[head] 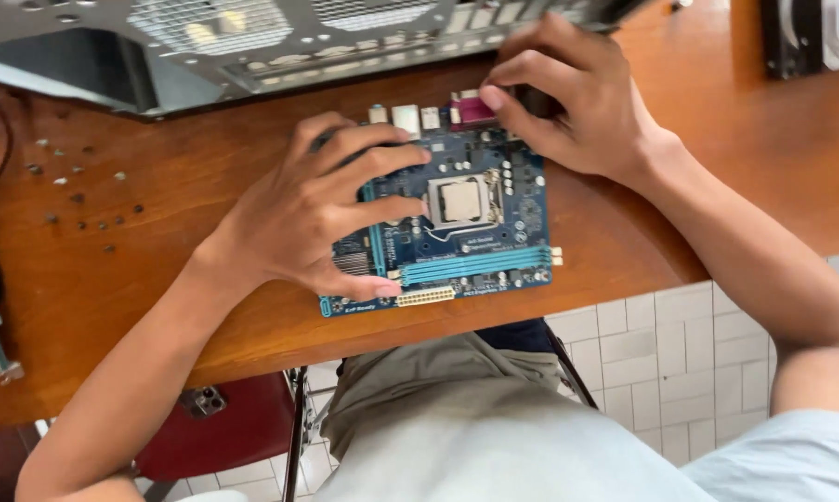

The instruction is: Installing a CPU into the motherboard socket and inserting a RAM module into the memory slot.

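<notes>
A blue computer motherboard (480, 232) lies flat on a brown wooden table (159, 279), near its front edge. It has a silver processor socket in the middle and blue memory slots along the near side. My left hand (313, 209) grips the board's left side, fingers spread over the top and thumb under the near edge. My right hand (568, 93) holds the far right corner by the rear connectors. Both hands hold the board.
A grey metal computer case (252, 42) lies open at the table's far edge, just beyond the board. Several small screws (76, 181) are scattered on the table to the left. A red chair (220, 428) stands below, over white floor tiles (661, 344).
</notes>
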